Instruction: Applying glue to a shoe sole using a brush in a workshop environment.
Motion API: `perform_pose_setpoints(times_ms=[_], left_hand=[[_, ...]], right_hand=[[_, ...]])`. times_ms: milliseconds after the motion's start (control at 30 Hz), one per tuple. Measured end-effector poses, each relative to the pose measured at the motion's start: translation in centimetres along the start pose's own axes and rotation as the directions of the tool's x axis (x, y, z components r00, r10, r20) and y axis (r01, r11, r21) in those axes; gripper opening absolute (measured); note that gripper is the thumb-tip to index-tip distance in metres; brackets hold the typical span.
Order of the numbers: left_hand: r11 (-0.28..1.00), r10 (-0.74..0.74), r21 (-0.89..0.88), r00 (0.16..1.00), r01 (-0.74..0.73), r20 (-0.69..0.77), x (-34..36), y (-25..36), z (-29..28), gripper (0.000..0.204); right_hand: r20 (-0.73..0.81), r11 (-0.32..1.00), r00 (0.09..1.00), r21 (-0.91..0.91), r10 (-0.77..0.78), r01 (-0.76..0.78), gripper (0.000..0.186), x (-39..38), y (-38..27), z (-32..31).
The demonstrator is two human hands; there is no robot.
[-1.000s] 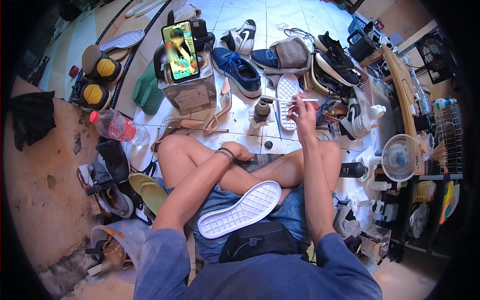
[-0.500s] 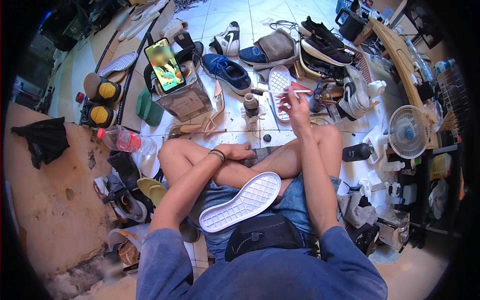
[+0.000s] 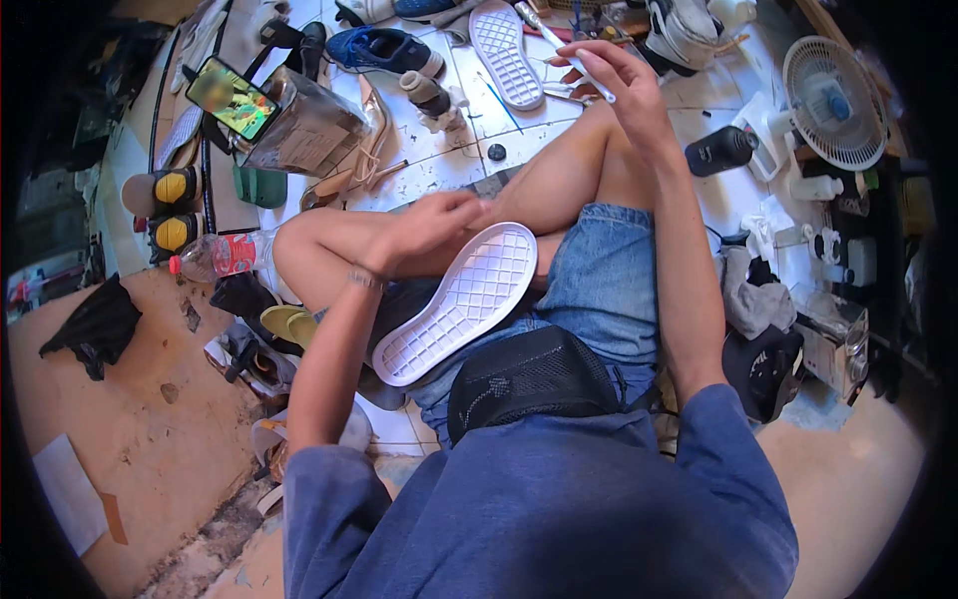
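Observation:
My right hand (image 3: pixel 629 88) is raised over the right knee, its fingers closed around the white handle of a brush (image 3: pixel 545 33). The bristle end points away from me, near a white shoe sole (image 3: pixel 506 58) lying on the floor tiles. A matching white sole (image 3: pixel 464 299), gridded side up, rests across my lap. Just above it, my left hand (image 3: pixel 439 222) is curled close to my crossed legs. Its fingers are bent together and slightly blurred, and I see nothing in them. A dark bottle with a pale neck (image 3: pixel 424 95) stands on the floor between the hands, near a small round black cap (image 3: pixel 496 152).
A phone (image 3: pixel 233 98) leans on a box (image 3: pixel 309 125) at the left, with a blue sneaker (image 3: pixel 379 50) beyond. A clear plastic bottle (image 3: pixel 222 255) lies by my left knee. On the right are a white fan (image 3: pixel 834 103) and a black bottle (image 3: pixel 720 151).
The view has tipped down toward my lap. My right hand still holds the brush, which now points farther away from me. The left hand has risen slightly off the leg.

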State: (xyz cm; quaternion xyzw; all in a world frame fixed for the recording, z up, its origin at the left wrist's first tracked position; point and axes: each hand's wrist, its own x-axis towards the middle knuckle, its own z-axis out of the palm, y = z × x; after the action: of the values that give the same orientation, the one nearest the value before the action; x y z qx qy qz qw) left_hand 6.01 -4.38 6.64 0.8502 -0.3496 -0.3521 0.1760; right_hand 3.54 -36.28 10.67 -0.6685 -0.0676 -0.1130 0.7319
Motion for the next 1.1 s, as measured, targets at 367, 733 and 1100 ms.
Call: perform_pose_setpoints(times_ms=[367, 733, 1100], left_hand=[[0.633, 0.016, -0.722, 0.937, -0.28, -0.35, -6.7, 2.3, 0.5, 0.023], [-0.292, -0.322, -0.839, 0.873, -0.459, -0.365, -14.6, -2.2, 1.0, 0.075], [-0.383, -0.267, -0.732, 0.826, -0.563, -0.496, -11.8, -1.7, 0.1, 0.075]], right_hand=[[0.017, 0.993, 0.994, 0.057, 0.106, -0.107, 0.024, -3.3, -2.9, 1.9], [0.352, 0.927, 0.929, -0.297, -0.118, 0.23, 0.032, -7.6, -1.9, 16.4], [0.371, 0.839, 0.926, -0.524, 0.072, 0.145, 0.044, -6.4, -0.9, 21.1]])
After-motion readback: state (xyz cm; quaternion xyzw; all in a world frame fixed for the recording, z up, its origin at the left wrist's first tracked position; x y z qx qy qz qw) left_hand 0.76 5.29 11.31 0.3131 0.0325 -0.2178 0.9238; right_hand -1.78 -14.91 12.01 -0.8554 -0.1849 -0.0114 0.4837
